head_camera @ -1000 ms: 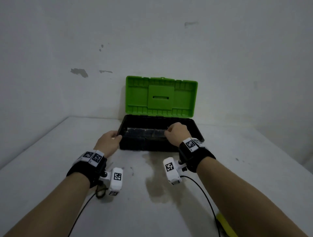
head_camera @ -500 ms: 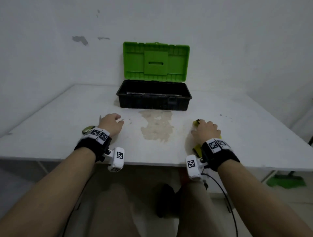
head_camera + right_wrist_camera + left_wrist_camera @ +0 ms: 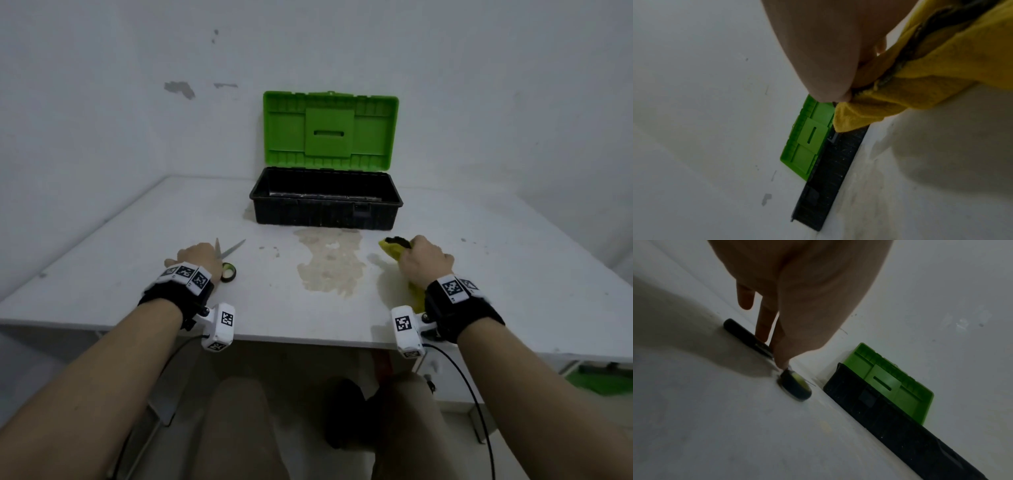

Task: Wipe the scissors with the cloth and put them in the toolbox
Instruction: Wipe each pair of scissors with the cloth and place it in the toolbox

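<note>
The scissors (image 3: pixel 233 248) lie on the white table left of centre, blades spread and pointing away from me, one black-and-green handle ring (image 3: pixel 795 388) showing beside my wrist. My left hand (image 3: pixel 197 258) comes down on them, its thumb and fingertips (image 3: pixel 764 331) pinching at the handles. My right hand (image 3: pixel 424 263) grips the bunched yellow cloth (image 3: pixel 394 245) at the right, held a little off the tabletop in the right wrist view (image 3: pixel 931 81). The toolbox (image 3: pixel 308 216) stands open at the back centre, black base with its green lid (image 3: pixel 329 132) upright.
A brownish stain (image 3: pixel 329 267) spreads on the table between my hands and the toolbox. The table's front edge (image 3: pixel 308 337) runs just under my wrists, with my knees below. Grey walls close in behind and at both sides. Something green (image 3: pixel 603 380) lies on the floor at right.
Both hands came back from the toolbox to the near part of the table. The left hand now has the scissors under its fingers; the right hand has taken up the yellow cloth.
</note>
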Demonstrator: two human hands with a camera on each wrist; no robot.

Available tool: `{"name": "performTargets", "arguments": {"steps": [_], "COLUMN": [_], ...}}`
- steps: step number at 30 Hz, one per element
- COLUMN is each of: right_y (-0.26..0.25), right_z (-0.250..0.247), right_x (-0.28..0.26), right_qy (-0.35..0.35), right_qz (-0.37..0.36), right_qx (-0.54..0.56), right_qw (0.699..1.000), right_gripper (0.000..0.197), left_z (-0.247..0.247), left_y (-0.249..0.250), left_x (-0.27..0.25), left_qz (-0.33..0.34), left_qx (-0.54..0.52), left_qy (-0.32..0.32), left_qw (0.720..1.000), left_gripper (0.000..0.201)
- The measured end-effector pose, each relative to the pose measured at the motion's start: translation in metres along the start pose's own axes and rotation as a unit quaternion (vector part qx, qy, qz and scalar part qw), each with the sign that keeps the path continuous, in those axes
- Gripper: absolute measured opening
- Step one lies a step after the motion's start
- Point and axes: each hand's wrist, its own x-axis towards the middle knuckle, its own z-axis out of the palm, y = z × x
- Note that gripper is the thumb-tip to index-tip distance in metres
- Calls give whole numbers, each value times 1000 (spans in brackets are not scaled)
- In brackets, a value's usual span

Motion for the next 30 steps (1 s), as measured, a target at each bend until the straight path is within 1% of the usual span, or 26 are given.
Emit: {"name": "performTargets", "arguments": {"steps": [1,3,4,6,8,10,11,13,15,17,18,20,22,24,25,27,30], "right_y": [-4,-10,-12,-17,-21,-23,-23,-23,-24,-27,-28,-29,-28,-24,-21,-15,-10], "right_z": [-1,-2,-1,4,8,11,12,12,8,1,-3,-11,-19,-24,-25,-22,-13], "right_x": [-1,-2,-3,-4,-5,-8,-9,-9,-10,-14,-17,-24,-35,-47,-52,-60,-66], "right_qy": [-13,-40,-47,-52,-63,-86,-89,-68,-39,-22,-15,-2,13,32,42,62,73], "right_qz": [-13,-43,-59,-86,-97,-104,-118,-151,-168,-178,-184,-202,-220,-234,-242,-269,-319], "right_qx": [52,135,158,185,208,228,226,211,221,240,249,267,281,289,290,284,259], "right_qw": [998,989,984,978,971,964,963,963,960,954,951,942,934,928,925,918,909], "right_gripper": [23,26,26,23,28,35,36,33,23,19,19,20,19,14,11,6,18], "left_z": [-1,-3,-2,-2,-2,-4,-7,-17,-31,-42,-46,-49,-45,-36,-30,-18,-4], "left_y": [0,-1,-2,-4,-5,-5,-5,-2,4,12,19,36,57,75,83,98,118], "left_x": [1,5,8,9,8,4,2,-3,-13,-26,-35,-56,-78,-99,-108,-122,-136], "left_qz": [-8,-22,-22,-23,-21,-3,7,33,73,121,140,157,171,195,205,219,238], "left_qx": [7,22,23,22,27,29,18,-25,-83,-170,-230,-340,-408,-437,-441,-442,-446], "left_qy": [-2,-16,-23,-30,-29,-23,-22,-32,-38,-51,-70,-115,-151,-182,-188,-179,-152], "left_qw": [1000,999,999,999,999,999,1000,999,993,977,960,920,884,859,854,851,849], "left_gripper": [20,8,7,15,13,5,6,19,23,14,11,12,16,17,19,22,22]}}
